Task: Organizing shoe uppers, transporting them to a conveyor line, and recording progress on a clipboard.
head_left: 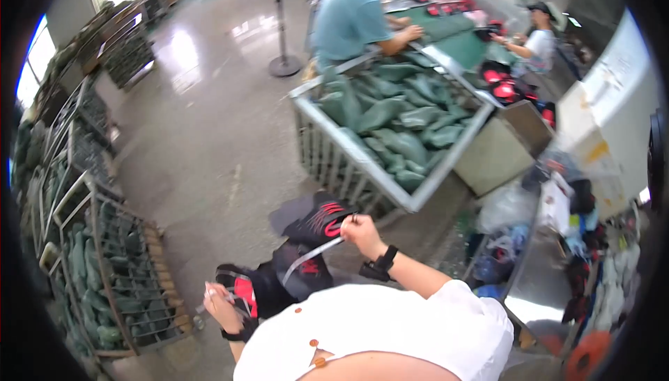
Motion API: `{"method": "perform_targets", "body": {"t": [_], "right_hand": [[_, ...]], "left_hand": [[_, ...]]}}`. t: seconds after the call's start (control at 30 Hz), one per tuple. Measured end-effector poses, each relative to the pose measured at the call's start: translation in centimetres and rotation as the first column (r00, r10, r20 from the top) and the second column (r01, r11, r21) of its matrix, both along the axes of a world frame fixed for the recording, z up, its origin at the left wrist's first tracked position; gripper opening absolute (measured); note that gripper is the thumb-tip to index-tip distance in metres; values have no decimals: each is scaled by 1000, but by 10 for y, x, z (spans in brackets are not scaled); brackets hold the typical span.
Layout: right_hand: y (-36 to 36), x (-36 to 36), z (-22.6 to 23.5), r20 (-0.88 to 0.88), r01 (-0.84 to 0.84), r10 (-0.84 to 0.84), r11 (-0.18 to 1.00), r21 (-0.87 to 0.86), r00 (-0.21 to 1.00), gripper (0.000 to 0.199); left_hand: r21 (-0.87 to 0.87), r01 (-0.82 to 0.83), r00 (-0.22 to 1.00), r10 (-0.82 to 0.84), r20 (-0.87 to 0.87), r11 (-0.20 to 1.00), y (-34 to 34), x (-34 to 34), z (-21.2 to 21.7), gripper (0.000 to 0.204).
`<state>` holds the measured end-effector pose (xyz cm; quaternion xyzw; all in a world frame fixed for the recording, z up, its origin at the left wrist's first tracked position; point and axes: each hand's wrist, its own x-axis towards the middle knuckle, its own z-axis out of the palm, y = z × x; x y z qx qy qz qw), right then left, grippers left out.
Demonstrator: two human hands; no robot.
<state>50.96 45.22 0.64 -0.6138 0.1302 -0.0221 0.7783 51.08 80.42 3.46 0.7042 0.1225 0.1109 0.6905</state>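
Several black shoe uppers (268,285) with red markings hang in a bunch in front of my white shirt. One with red stripes (322,221) is at the far side of the bunch, and another with a red patch (244,294) is at the near left. My right hand (361,234) is closed in a pinch on a pale strap (312,257), which runs down and left over the dark uppers. At the left end of the bunch, my left hand (223,309) is closed on a thin pale cord; its far end is too blurred to follow.
Ahead stands a metal cage bin (411,203) heaped with green shoe lasts (397,116). More caged lasts (90,290) line the left. Beyond the bin, a person in blue (352,22) leans at a green worktable (453,29). A stand fan (284,64) is on the floor; bagged goods crowd the right.
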Motion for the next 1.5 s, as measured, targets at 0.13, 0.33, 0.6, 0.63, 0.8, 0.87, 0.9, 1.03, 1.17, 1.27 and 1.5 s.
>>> {"method": "perform_targets", "body": {"t": [0.13, 0.33, 0.6, 0.63, 0.8, 0.87, 0.9, 1.03, 1.17, 1.27, 1.5], "right_hand": [[15, 157, -19, -64, 9, -10, 1000, -12, 998, 17], [42, 375, 8, -23, -265, 272, 914, -308, 962, 15], [82, 637, -9, -29, -420, 492, 710, -566, 870, 13], [85, 667, -6, -75, -445, 518, 643, -623, 852, 13], [71, 812, 16, -143, -479, 565, 508, -715, 813, 15], [54, 863, 29, -173, -446, 467, 574, -686, 867, 17], [47, 888, 39, -165, -417, 417, 639, -647, 894, 18], [-5, 1000, 1, -180, -207, 142, 882, -423, 973, 13], [-42, 1126, -24, -23, -29, 24, 965, -261, 999, 10], [-44, 1238, -16, -83, -138, 129, 983, -118, 988, 12], [-28, 1491, 34, -124, -381, 403, 909, 168, 907, 17]], "left_hand": [[161, -111, 994, 113, 0, 981, 42, 119, 25, 38], [349, -465, 877, 476, 59, 814, 148, 234, 65, 32], [148, -492, 846, 511, -148, 858, 167, 395, -64, 34], [127, -455, 863, 472, -183, 881, 156, 441, -73, 33], [147, -322, 930, 342, -134, 935, 109, 695, -78, 35], [61, -234, 959, 241, -153, 970, 79, 799, -22, 36], [30, -194, 963, 196, -183, 981, 75, 845, -11, 37], [161, -161, 986, 152, 67, 974, 85, 1018, -34, 38], [464, -99, 995, 88, 45, 880, 39, 1159, -22, 33], [806, -178, 983, 69, 169, 565, 33, 1235, -28, 24], [823, -21, 971, 206, -118, 568, 30, 1413, -32, 30]]}}
